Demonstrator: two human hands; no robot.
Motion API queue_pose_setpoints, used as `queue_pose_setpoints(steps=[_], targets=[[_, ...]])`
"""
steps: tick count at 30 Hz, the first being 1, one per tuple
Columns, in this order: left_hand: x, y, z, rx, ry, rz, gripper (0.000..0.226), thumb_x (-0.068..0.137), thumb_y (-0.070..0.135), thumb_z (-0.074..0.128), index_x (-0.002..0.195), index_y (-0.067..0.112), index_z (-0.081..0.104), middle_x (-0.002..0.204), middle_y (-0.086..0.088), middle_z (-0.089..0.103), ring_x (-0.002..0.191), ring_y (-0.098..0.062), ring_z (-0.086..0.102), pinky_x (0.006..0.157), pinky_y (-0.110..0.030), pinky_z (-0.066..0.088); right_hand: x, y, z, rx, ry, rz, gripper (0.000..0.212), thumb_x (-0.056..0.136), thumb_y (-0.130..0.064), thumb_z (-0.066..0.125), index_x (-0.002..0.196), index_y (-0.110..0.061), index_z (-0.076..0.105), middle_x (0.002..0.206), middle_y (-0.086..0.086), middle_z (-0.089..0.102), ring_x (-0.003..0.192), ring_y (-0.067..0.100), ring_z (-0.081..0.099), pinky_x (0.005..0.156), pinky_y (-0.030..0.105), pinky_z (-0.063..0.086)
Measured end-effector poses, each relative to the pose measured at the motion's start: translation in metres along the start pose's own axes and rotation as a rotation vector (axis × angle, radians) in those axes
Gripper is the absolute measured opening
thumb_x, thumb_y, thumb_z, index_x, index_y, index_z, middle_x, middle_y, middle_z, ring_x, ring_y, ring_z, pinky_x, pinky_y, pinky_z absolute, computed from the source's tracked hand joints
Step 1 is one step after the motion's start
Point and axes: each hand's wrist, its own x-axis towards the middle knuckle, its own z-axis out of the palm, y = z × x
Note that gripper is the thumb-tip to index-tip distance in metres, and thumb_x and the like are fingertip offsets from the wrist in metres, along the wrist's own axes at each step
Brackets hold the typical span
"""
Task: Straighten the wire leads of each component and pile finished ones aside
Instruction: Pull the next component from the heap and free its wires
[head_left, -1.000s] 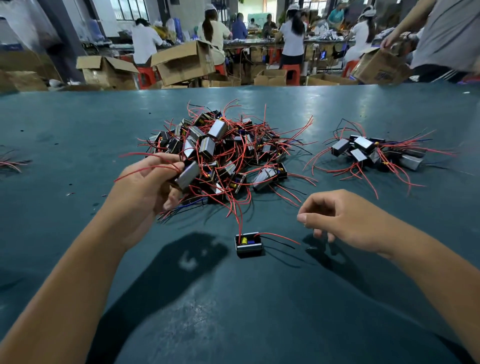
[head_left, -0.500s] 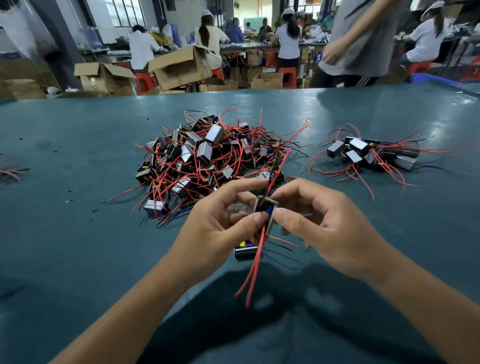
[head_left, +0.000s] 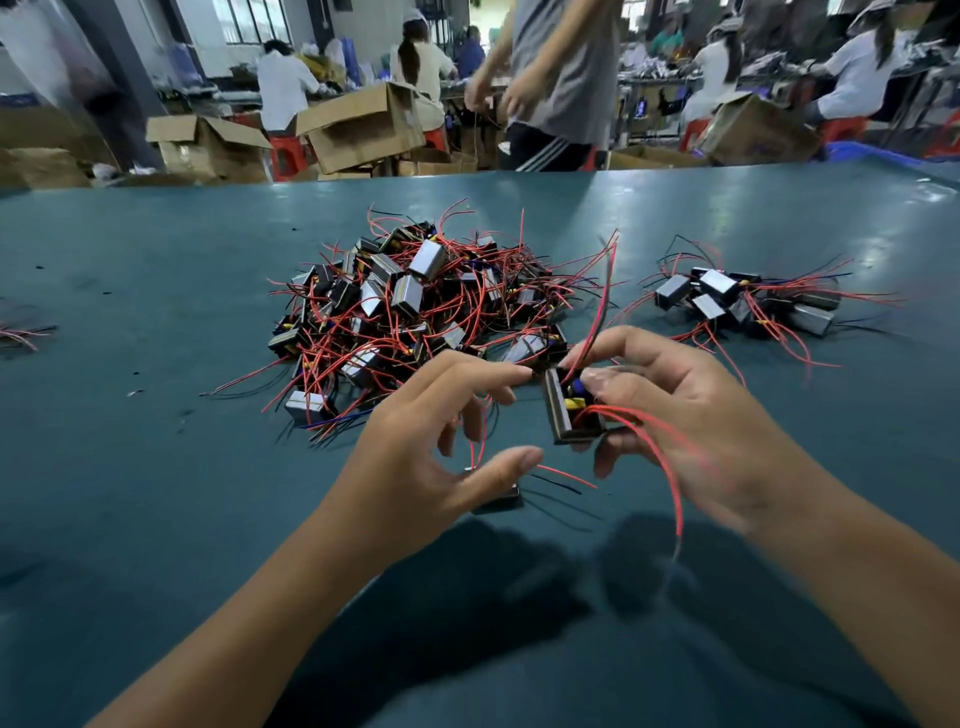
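My right hand (head_left: 670, 410) holds a small black box component (head_left: 569, 408) with red wire leads; some leads rise from it, others curl down toward me. My left hand (head_left: 447, 441) is just left of it, fingers spread, holding nothing. Under my left hand another black component (head_left: 501, 501) lies on the teal table (head_left: 156, 493), half hidden. A big tangled pile of components (head_left: 415, 306) with red and black leads lies beyond my hands. A smaller pile (head_left: 748, 304) lies at the right.
A few loose red wires (head_left: 23, 332) lie at the table's left edge. Beyond the far edge stand cardboard boxes (head_left: 363, 130), red stools and several people, one in grey (head_left: 561, 78) close to the table.
My left hand has let go of the component and opened. My right hand now holds it alone, turned so that its open face shows, and a lead has swung down toward me.
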Motion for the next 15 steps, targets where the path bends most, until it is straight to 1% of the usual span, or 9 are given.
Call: queue_pose_setpoints(steps=[3, 6, 8, 9, 10, 11, 12, 13, 15], targets=[[0.0, -0.005, 0.0, 0.117, 0.05, 0.027, 0.037, 0.089, 0.029, 0.073, 0.119, 0.011, 0.066, 0.098, 0.002, 0.062, 0.076, -0.014, 0.055, 0.071, -0.013, 0.039, 0.004, 0.001, -0.008, -0.038, -0.003, 0.022, 0.013, 0.087, -0.019, 0.062, 0.091, -0.02, 0.073, 0.076, 0.006, 0.07, 0.062, 0.021, 0.065, 0.05, 0.029, 0.054], [-0.002, -0.003, -0.001, 0.14, 0.144, 0.035, 0.018, 0.09, 0.022, 0.069, 0.105, 0.011, 0.069, 0.085, 0.004, 0.06, 0.069, -0.012, 0.053, 0.066, -0.017, 0.042, 0.007, 0.003, -0.024, -0.294, 0.036, -0.02, 0.007, 0.092, -0.019, 0.064, 0.094, -0.02, 0.071, 0.075, 0.008, 0.071, 0.063, 0.022, 0.066, 0.053, 0.028, 0.053], [-0.002, 0.0, -0.001, 0.041, 0.217, -0.051, 0.006, 0.09, 0.021, 0.066, 0.093, 0.018, 0.069, 0.076, 0.007, 0.061, 0.061, -0.009, 0.054, 0.058, -0.019, 0.042, 0.01, 0.006, -0.038, -0.536, 0.024, 0.002, 0.006, 0.096, -0.019, 0.063, 0.097, -0.024, 0.066, 0.073, 0.005, 0.07, 0.062, 0.014, 0.064, 0.058, 0.031, 0.053], [-0.002, 0.0, -0.004, -0.152, 0.21, -0.156, 0.003, 0.088, 0.021, 0.065, 0.087, 0.021, 0.068, 0.071, 0.008, 0.061, 0.055, -0.009, 0.051, 0.053, -0.019, 0.041, 0.011, 0.008, -0.045, -0.649, 0.013, 0.041, 0.005, 0.096, -0.021, 0.062, 0.097, -0.025, 0.063, 0.071, 0.0, 0.069, 0.06, 0.008, 0.061, 0.061, 0.033, 0.052], [-0.001, 0.002, -0.009, -0.465, 0.148, -0.29, 0.004, 0.085, 0.021, 0.065, 0.082, 0.02, 0.066, 0.065, 0.006, 0.059, 0.047, -0.009, 0.048, 0.046, -0.019, 0.039, 0.012, 0.01, -0.052, -0.762, 0.001, 0.087, 0.005, 0.096, -0.022, 0.062, 0.095, -0.027, 0.061, 0.069, -0.006, 0.068, 0.058, 0.004, 0.058, 0.063, 0.034, 0.05], [-0.001, 0.003, -0.013, -0.775, 0.016, -0.423, 0.006, 0.084, 0.021, 0.064, 0.079, 0.018, 0.065, 0.062, 0.001, 0.057, 0.042, -0.01, 0.044, 0.042, -0.018, 0.038, 0.013, 0.011, -0.058, -0.872, -0.022, 0.134, 0.006, 0.096, -0.024, 0.062, 0.093, -0.029, 0.059, 0.069, -0.011, 0.067, 0.059, 0.0, 0.058, 0.065, 0.032, 0.047], [-0.002, 0.003, -0.016, -0.983, -0.133, -0.517, 0.009, 0.085, 0.021, 0.063, 0.078, 0.015, 0.064, 0.06, -0.003, 0.056, 0.039, -0.011, 0.043, 0.04, -0.017, 0.037, 0.013, 0.013, -0.062, -0.97, -0.068, 0.179, 0.008, 0.096, -0.025, 0.062, 0.091, -0.03, 0.058, 0.072, -0.015, 0.068, 0.064, 0.0, 0.061, 0.068, 0.031, 0.047], [-0.002, 0.003, -0.017, -1.019, -0.256, -0.555, 0.01, 0.087, 0.02, 0.062, 0.079, 0.014, 0.064, 0.061, -0.006, 0.057, 0.039, -0.012, 0.044, 0.039, -0.017, 0.038, 0.014, 0.014, -0.066, -1.05, -0.127, 0.214, 0.009, 0.096, -0.025, 0.062, 0.091, -0.031, 0.057, 0.078, -0.016, 0.07, 0.072, 0.002, 0.063, 0.072, 0.03, 0.048], [-0.004, 0.001, -0.011, -0.818, -0.352, -0.537, 0.011, 0.092, 0.018, 0.063, 0.082, 0.014, 0.064, 0.064, -0.006, 0.06, 0.042, -0.015, 0.047, 0.04, -0.021, 0.04, 0.013, 0.016, -0.068, -1.141, -0.223, 0.237, 0.009, 0.096, -0.024, 0.062, 0.092, -0.032, 0.059, 0.085, -0.015, 0.07, 0.08, 0.002, 0.063, 0.077, 0.024, 0.048]])
